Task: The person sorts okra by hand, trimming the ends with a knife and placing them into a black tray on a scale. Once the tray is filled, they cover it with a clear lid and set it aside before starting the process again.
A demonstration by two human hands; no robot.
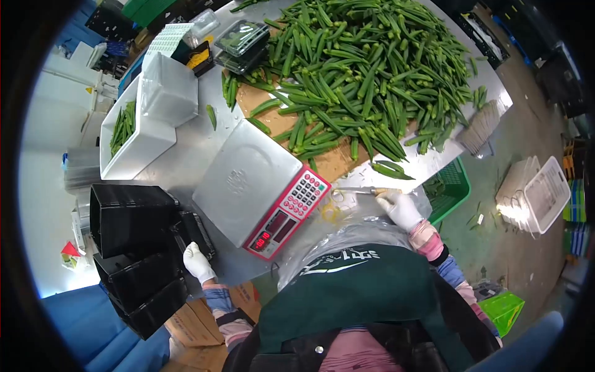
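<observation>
My left hand (197,263), in a white glove, is at the edge of the black plastic trays (133,220) stacked at the left; its fingers are closed on a tray edge. My right hand (400,209), also gloved, is at the table's front edge with its fingers closed round the wooden handle (387,191) of a knife-like tool. Between my hands lies a scale (248,180) with a bare metal plate, a red-framed keypad and a lit red display. A large heap of okra (372,74) covers cardboard beyond the scale.
A white box (149,146) with okra stands at the left, beside stacked clear trays (170,90). Lidded clear packs (242,40) lie behind the scale. Yellow rubber bands (331,212) lie near the front edge. A green crate (452,192) and a white basket (542,195) are at the right.
</observation>
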